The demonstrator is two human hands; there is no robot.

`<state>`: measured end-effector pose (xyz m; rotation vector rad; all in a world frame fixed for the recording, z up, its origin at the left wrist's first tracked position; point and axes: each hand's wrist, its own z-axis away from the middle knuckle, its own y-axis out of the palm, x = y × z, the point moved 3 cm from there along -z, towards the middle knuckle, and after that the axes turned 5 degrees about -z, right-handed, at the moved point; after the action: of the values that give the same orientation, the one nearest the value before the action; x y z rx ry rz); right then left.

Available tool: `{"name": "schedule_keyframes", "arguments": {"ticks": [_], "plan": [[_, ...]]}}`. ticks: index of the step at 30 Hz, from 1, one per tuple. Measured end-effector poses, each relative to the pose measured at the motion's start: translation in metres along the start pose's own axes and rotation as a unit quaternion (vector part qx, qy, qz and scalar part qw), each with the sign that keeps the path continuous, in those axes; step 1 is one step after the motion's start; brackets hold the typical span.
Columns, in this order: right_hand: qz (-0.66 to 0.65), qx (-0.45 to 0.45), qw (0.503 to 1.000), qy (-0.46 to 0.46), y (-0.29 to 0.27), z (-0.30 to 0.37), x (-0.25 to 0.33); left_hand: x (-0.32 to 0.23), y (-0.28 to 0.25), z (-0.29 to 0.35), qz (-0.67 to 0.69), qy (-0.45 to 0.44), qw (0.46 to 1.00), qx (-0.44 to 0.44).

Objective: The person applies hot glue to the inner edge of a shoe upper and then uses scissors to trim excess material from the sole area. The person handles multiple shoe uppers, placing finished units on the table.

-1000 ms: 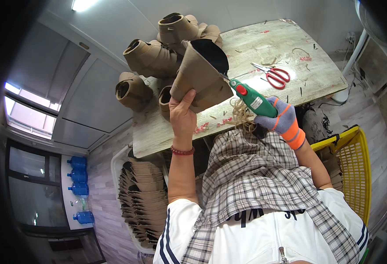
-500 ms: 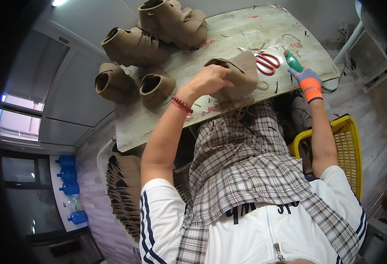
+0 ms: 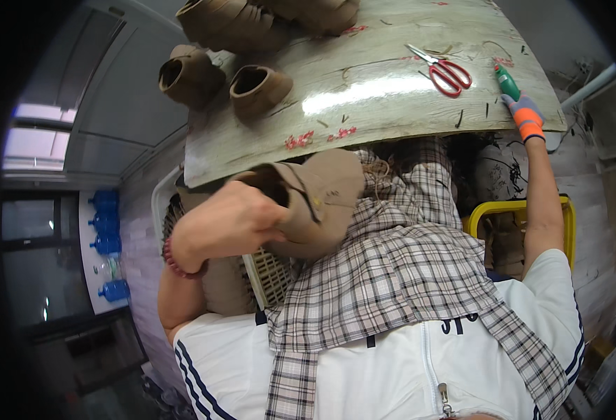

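Observation:
My bare left hand (image 3: 234,220), a beaded bracelet at its wrist, is closed on the edge of a khaki baseball cap (image 3: 325,199). The cap is off the table, in front of the table edge and above my lap, with its opening toward my hand. At the table's right edge my right hand (image 3: 528,115), in a grey and orange glove, is closed round the lower end of a green handheld tool (image 3: 507,82). Red-handled scissors (image 3: 450,75) lie on the table to the left of that tool, blades pointing away to the left.
Single caps (image 3: 260,91) and stacked caps (image 3: 231,24) stand on the table's left side. Thread scraps and red marks dot the tabletop (image 3: 385,63). A yellow basket (image 3: 570,217) is at my right, and a pale basket (image 3: 255,280) by caps at my left. Blue water bottles (image 3: 105,222) line the far left.
My left hand has carried the cap off the table, toward me and to the left. My right hand stays by the table's right edge with the green tool. The view has shifted.

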<state>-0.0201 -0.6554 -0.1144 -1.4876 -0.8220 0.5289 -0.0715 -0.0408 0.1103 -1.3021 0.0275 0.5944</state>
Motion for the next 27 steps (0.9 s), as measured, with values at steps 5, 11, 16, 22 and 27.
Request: {"name": "schedule_keyframes", "arguments": {"ticks": [5, 11, 16, 22, 27], "plan": [[0.084, -0.151, 0.974, -0.144, -0.014, 0.004, 0.049, 0.021, -0.011, 0.085, 0.131, -0.163, 0.962, -0.175], [-0.049, -0.075, 0.952, -0.292, 0.032, 0.014, 0.144, 0.062, 0.001, 0.125, 0.417, -0.113, 0.797, -0.421], [0.016, -0.017, 0.965, -0.263, 0.043, 0.006, 0.157, 0.099, 0.077, 0.09, 0.659, -0.092, 0.551, -0.503], [0.02, 0.113, 0.973, -0.201, 0.057, -0.01, 0.164, 0.108, 0.215, 0.039, 0.884, -0.128, 0.29, -0.344], [-0.05, 0.097, 0.967, -0.228, 0.062, 0.003, 0.139, 0.077, 0.263, 0.009, 0.921, -0.188, 0.178, -0.291]]}}
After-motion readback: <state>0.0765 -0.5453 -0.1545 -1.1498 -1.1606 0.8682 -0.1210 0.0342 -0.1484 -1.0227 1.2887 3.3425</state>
